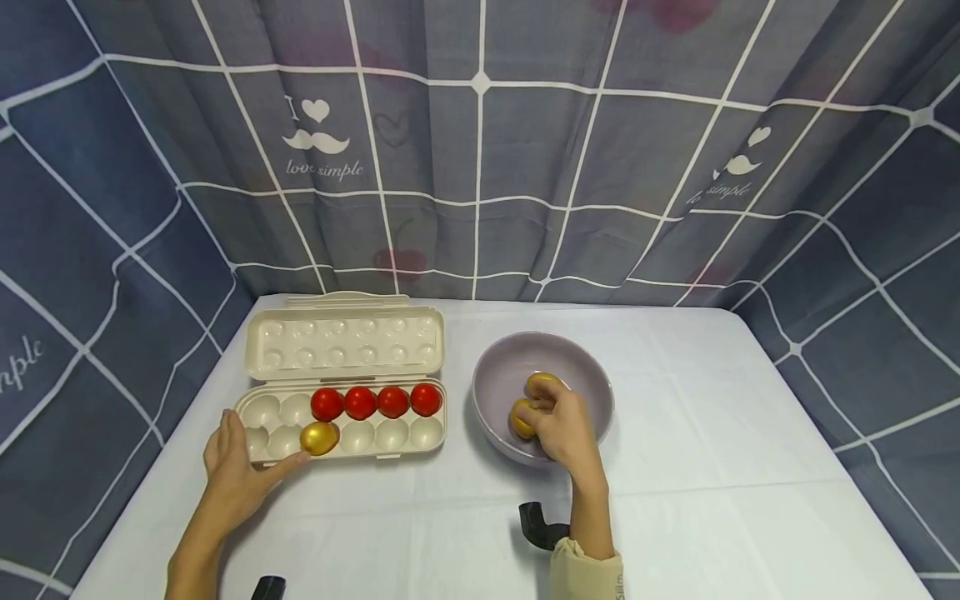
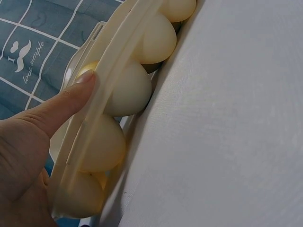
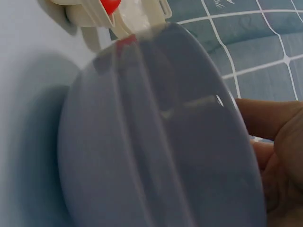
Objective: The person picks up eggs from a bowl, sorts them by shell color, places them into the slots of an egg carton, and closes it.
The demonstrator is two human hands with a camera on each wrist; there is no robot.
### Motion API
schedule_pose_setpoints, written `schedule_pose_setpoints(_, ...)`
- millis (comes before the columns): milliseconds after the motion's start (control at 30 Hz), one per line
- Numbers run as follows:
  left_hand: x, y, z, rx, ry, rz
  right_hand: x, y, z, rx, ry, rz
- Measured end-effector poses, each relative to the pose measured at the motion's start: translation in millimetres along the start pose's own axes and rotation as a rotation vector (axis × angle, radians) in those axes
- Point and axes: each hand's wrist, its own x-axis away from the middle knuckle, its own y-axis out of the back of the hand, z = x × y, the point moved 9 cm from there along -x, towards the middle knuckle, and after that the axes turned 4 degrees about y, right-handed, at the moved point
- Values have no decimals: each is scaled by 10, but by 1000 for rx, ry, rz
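Note:
My left hand (image 1: 236,479) holds the left end of an open cream egg carton (image 1: 251,392), thumb on its front rim and fingers at its left side. Several round red eggs (image 1: 393,402) sit toward the right of the carton's back row. One golden egg (image 1: 319,438) lies in the front row, close to my left thumb. Inside a greyish-purple bowl (image 1: 491,375), my right hand (image 1: 564,425) has its fingers curled at a yellow-gold egg (image 1: 521,423), pinching it. Another golden egg (image 1: 542,379) shows just behind those fingers. The bowl wall hides both eggs in the right wrist view.
The carton lid (image 1: 345,360) lies folded back behind the cups. A white cloth (image 1: 712,467) covers the table. A dark checked curtain (image 1: 420,167) surrounds the back and sides. Black curved pieces (image 1: 534,525) show near each wrist.

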Motion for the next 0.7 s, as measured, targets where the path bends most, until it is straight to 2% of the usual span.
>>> schedule_pose_setpoints(167, 4, 0, -3, 0, -11, -2, -6, -29, -2, 154, -15, 14)
schedule_pose_setpoints(533, 2, 2, -3, -3, 6, 6, 5, -141, 28, 273, 6, 40)
schedule_pose_setpoints(700, 8, -1, -9, -4, 7, 6, 1, -181, 23, 296, 0, 50)
